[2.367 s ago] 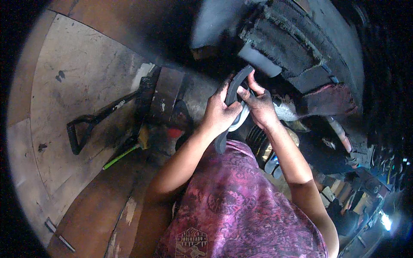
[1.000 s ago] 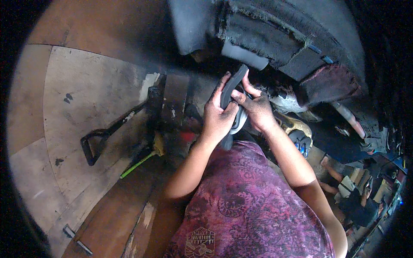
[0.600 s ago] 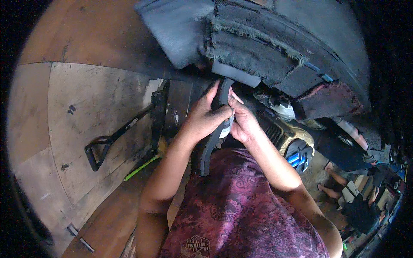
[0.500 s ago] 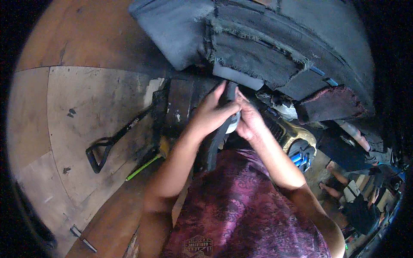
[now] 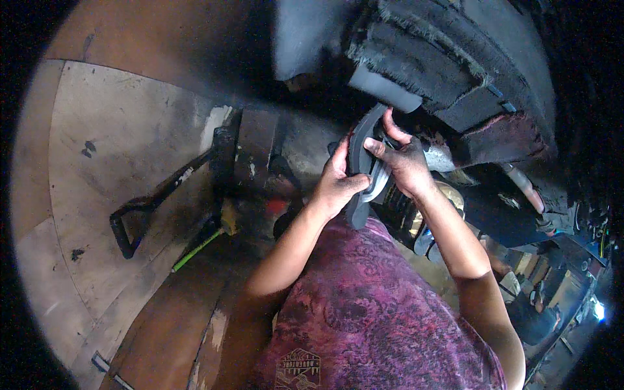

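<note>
Two hands [image 5: 337,186] grip one dark sandal [image 5: 359,156], apparently.

Pale badge print [image 5: 298,378] with lettering [image 5: 298,364] on the purple shirt [image 5: 370,305]

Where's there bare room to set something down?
The barest patch is the pale board between the upper brown panel and the black handle, though I can't tell whether it's level. Crowded: the left hand and right hand hold a dark sole near a grey roller and frayed cloth.
</note>
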The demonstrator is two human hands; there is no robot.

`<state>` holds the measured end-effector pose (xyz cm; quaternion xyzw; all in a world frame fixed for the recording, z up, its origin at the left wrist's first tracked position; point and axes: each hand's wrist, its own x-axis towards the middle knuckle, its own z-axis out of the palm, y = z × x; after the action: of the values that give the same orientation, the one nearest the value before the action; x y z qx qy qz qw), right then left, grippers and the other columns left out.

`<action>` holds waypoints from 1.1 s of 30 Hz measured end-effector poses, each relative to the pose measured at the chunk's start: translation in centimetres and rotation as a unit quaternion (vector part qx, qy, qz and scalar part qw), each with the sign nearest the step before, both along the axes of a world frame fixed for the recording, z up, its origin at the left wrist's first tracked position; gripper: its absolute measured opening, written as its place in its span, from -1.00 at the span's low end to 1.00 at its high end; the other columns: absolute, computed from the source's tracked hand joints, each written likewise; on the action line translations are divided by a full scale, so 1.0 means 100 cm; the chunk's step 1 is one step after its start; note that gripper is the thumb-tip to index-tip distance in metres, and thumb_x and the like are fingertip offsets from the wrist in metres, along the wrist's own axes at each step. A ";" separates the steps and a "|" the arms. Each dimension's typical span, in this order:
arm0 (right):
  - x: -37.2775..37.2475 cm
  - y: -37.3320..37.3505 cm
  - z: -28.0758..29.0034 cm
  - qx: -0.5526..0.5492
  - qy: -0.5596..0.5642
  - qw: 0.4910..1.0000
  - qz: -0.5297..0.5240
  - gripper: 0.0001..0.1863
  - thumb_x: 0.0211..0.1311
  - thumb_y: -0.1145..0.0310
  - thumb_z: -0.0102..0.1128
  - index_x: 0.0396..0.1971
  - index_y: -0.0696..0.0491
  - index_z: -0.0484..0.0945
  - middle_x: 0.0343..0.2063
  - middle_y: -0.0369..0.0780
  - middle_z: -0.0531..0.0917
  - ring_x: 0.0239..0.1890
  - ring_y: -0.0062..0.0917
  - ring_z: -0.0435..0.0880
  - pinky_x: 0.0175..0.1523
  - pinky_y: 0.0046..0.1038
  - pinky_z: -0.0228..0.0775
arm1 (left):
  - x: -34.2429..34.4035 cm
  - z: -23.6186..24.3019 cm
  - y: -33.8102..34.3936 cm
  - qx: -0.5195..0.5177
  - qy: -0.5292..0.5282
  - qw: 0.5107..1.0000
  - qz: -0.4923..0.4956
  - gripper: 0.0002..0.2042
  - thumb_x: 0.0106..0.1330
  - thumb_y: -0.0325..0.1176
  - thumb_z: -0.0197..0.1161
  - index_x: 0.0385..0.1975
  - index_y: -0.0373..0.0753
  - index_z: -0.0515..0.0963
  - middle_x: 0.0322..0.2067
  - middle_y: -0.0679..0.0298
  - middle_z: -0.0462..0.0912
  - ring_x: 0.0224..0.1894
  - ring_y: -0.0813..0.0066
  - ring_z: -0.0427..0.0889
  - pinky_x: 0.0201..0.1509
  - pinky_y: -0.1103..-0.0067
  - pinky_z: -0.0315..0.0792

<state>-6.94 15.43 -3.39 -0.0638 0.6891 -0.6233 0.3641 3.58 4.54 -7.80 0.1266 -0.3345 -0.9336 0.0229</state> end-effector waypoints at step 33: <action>0.009 -0.009 -0.012 0.136 0.172 0.974 -0.064 -0.45 0.04 0.27 0.38 0.08 0.04 0.49 -0.14 -0.20 0.58 -0.06 -0.46 0.54 0.08 -0.52 0.32 | -0.014 -0.010 -0.010 -0.016 -0.049 0.998 0.040 -0.58 0.12 -0.60 0.13 0.05 -0.33 0.43 -0.15 0.36 0.54 -0.15 0.64 0.50 -0.02 0.64 0.38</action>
<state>-6.00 14.58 -4.61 -0.0757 0.8224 -0.5252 0.2052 2.20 3.50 -8.81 0.1851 -0.3450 -0.9190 0.0463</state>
